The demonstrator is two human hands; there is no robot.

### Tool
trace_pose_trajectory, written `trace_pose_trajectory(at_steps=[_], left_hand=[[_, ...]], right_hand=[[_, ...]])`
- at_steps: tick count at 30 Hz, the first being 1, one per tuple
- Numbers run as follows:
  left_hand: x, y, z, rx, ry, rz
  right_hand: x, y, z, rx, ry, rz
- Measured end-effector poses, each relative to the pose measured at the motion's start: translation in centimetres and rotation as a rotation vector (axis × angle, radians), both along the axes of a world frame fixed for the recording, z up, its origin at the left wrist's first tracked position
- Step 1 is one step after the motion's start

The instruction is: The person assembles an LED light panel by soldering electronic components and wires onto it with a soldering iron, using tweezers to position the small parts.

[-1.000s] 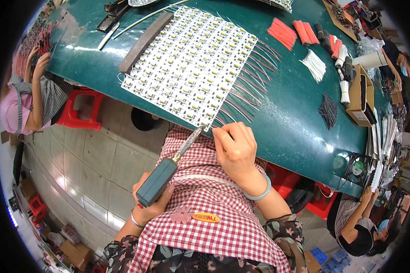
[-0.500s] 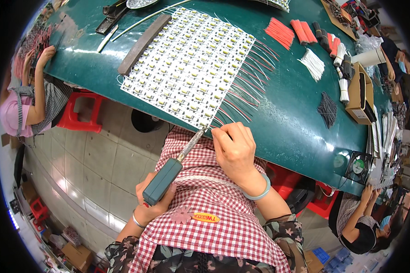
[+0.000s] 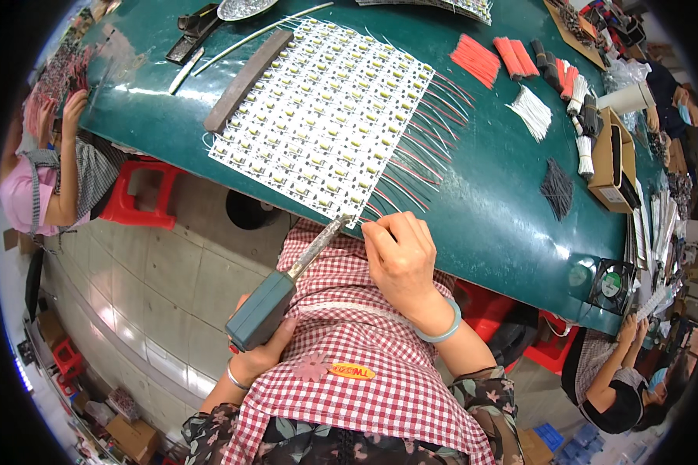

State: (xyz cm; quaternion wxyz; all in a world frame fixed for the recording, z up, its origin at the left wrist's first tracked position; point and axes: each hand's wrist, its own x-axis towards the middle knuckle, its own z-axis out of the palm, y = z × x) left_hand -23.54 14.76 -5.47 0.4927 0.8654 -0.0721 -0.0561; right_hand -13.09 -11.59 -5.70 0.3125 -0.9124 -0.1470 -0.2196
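Seemingly soldering iron (image 3: 287, 288) in left grip (image 3: 260, 349), tip at panel (image 3: 322, 128)

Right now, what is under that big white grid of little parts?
The white grid lies flat on the green table, with thin red and white wires fanning from its right edge. Whatever sits directly beneath it is covered.

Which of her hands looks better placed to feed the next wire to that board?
Probably the right hand: it rests at the panel of small boards, fingertips on its wires. The left hand is occupied gripping the soldering iron.
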Motion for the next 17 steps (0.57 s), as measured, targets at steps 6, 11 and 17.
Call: trace_pose_trajectory(at_steps=[6, 11, 17], left_hand=[[4.6, -0.4, 2.7, -0.678, 0.288, 0.427], [13.6, 4.0, 3.1, -0.805, 0.142, 0.442], [23.8, 11.6, 1.4, -1.018, 0.447, 0.408]], right_hand=[[-0.3, -0.1, 0.1, 0.000, -0.005, 0.007], [-0.7, -1.0, 1.9, 0.010, 0.132, 0.032], [-0.9, -5.0, 14.2, 0.356, -0.145, 0.034]])
